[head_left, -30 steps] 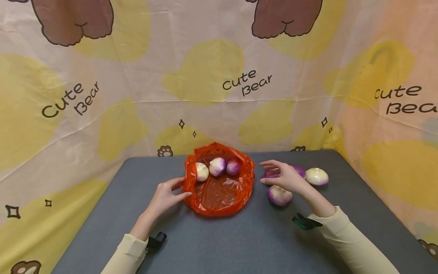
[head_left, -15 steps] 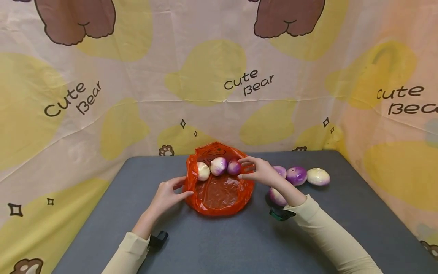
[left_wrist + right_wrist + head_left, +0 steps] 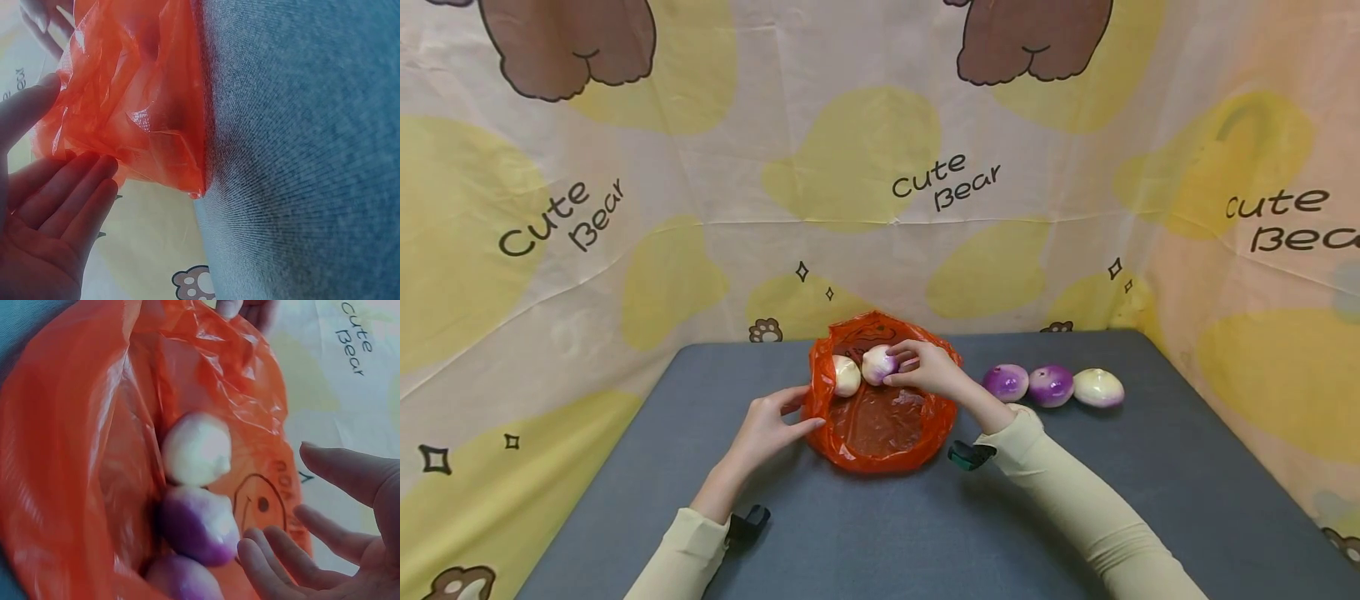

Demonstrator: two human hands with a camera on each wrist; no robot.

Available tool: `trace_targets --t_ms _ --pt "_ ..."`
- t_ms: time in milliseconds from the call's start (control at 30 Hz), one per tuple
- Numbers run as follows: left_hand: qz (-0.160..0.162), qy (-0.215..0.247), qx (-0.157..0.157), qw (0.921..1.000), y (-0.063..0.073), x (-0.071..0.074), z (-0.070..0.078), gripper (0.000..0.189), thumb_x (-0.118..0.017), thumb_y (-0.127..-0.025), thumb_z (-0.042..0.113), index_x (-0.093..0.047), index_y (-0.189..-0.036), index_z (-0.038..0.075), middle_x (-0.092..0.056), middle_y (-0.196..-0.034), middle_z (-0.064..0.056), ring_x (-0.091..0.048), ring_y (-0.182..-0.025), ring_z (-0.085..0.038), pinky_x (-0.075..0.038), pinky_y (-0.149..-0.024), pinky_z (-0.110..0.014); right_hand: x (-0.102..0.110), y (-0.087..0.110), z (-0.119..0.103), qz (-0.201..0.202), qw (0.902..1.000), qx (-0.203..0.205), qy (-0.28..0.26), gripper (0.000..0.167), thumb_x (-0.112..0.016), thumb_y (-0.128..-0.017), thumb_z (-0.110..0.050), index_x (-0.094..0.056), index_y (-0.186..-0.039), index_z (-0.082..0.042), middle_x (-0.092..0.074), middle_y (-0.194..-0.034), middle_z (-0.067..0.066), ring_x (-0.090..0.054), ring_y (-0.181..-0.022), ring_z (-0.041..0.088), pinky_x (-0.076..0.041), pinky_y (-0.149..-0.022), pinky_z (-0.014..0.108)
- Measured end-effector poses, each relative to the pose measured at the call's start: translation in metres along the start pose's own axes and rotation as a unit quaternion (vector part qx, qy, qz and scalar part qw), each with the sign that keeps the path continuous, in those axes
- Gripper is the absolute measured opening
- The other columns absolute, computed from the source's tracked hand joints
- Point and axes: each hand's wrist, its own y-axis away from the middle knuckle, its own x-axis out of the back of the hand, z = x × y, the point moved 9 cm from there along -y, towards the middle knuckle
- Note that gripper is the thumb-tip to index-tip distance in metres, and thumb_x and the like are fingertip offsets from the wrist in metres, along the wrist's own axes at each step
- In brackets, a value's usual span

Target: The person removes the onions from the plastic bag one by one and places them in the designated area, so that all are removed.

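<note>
A red plastic bag (image 3: 880, 461) stands with its mouth spread wide. Inside are three purple-and-white turnips: a pale one (image 3: 846, 377), a two-coloured one (image 3: 876, 364), and a purple one (image 3: 184, 578) that the right hand hides in the head view. My left hand (image 3: 767, 425) rests against the bag's left side, thumb at the rim and fairly straight fingers (image 3: 94, 181) on the outer film. Reaching over the right rim, my right hand (image 3: 928, 369) has its fingers spread and holds nothing; the fingertips are close to the turnips.
Three more turnips lie in a row right of the bag: two purple ones (image 3: 1006, 382) and a pale one (image 3: 1098, 388). Below them, the right sleeve (image 3: 1060, 475) covers part of the grey table (image 3: 865, 533). A printed cloth (image 3: 850, 192) hangs behind.
My right hand has moved left from beside the loose turnips to over the bag's mouth. A fourth loose turnip, visible earlier, is now behind the right forearm. The left hand has stayed put.
</note>
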Motion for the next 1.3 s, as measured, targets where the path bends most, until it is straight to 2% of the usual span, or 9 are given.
trace_targets --t_ms 133,367,600,767,933,1100,1300 --pt "-0.004 0.001 0.001 1.0000 0.000 -0.001 0.000 0.054 -0.080 -0.075 0.035 -0.065 -0.120 0.009 -0.067 -0.117 -0.009 -0.068 -0.102 -0.025 -0.056 -0.085 -0.039 -0.011 -0.012 0.001 0.007 0.9999 -0.009 0.005 0.051 -0.076 -0.081 -0.023 -0.059 -0.125 -0.005 -0.063 -0.121 0.018 -0.063 -0.108 0.032 -0.054 -0.091 0.040" --pt "-0.008 0.003 0.004 1.0000 0.000 -0.001 0.000 0.055 -0.079 -0.075 0.036 -0.064 -0.121 0.009 -0.067 -0.118 -0.008 -0.067 -0.103 -0.025 -0.056 -0.086 -0.040 -0.026 -0.026 0.003 0.012 0.9988 -0.041 -0.026 0.048 -0.076 -0.080 -0.022 -0.061 -0.123 -0.009 -0.062 -0.122 0.016 -0.062 -0.110 0.029 -0.055 -0.088 0.039" --pt "-0.010 0.001 0.009 0.9999 0.000 -0.001 -0.001 0.056 -0.079 -0.076 0.036 -0.064 -0.122 0.009 -0.066 -0.119 -0.009 -0.067 -0.103 -0.026 -0.056 -0.086 -0.043 -0.035 -0.041 0.006 0.030 0.9980 -0.054 -0.010 0.048 -0.075 -0.081 -0.021 -0.060 -0.124 -0.007 -0.063 -0.121 0.015 -0.062 -0.109 0.027 -0.056 -0.086 0.038" --pt "-0.010 0.006 0.006 0.9999 0.000 -0.002 -0.002 0.056 -0.079 -0.076 0.037 -0.064 -0.121 0.009 -0.066 -0.119 -0.009 -0.067 -0.103 -0.026 -0.056 -0.086 -0.043 -0.043 -0.049 0.009 0.037 0.9977 -0.051 0.023 0.049 -0.077 -0.080 -0.024 -0.061 -0.123 -0.007 -0.064 -0.120 0.013 -0.062 -0.108 0.026 -0.054 -0.089 0.039" --pt "-0.009 0.006 0.005 0.9999 0.001 -0.002 -0.003 0.056 -0.079 -0.076 0.037 -0.064 -0.121 0.009 -0.066 -0.119 -0.009 -0.067 -0.104 -0.026 -0.056 -0.086 -0.043 -0.051 -0.054 0.012 0.040 0.9983 -0.035 0.023 0.051 -0.078 -0.079 -0.023 -0.061 -0.124 -0.006 -0.063 -0.122 0.015 -0.060 -0.113 0.028 -0.052 -0.093 0.041" --pt "-0.008 0.002 0.001 1.0000 0.000 -0.001 -0.001 0.054 -0.079 -0.076 0.035 -0.064 -0.121 0.009 -0.066 -0.119 -0.008 -0.067 -0.103 -0.025 -0.056 -0.086 -0.041 -0.058 -0.056 0.012 0.045 0.9979 -0.024 0.041 0.055 -0.079 -0.078 -0.022 -0.059 -0.126 -0.003 -0.064 -0.120 0.017 -0.061 -0.111 0.029 -0.052 -0.093 0.039" --pt "-0.007 0.001 -0.005 1.0000 0.000 -0.002 0.000 0.053 -0.080 -0.076 0.032 -0.064 -0.121 0.008 -0.066 -0.119 -0.009 -0.067 -0.103 -0.025 -0.056 -0.085 -0.040 -0.068 -0.055 0.015 0.041 0.9981 -0.035 0.030 0.064 -0.079 -0.077 -0.026 -0.053 -0.131 -0.001 -0.062 -0.122 0.017 -0.059 -0.113 0.029 -0.052 -0.093 0.039"
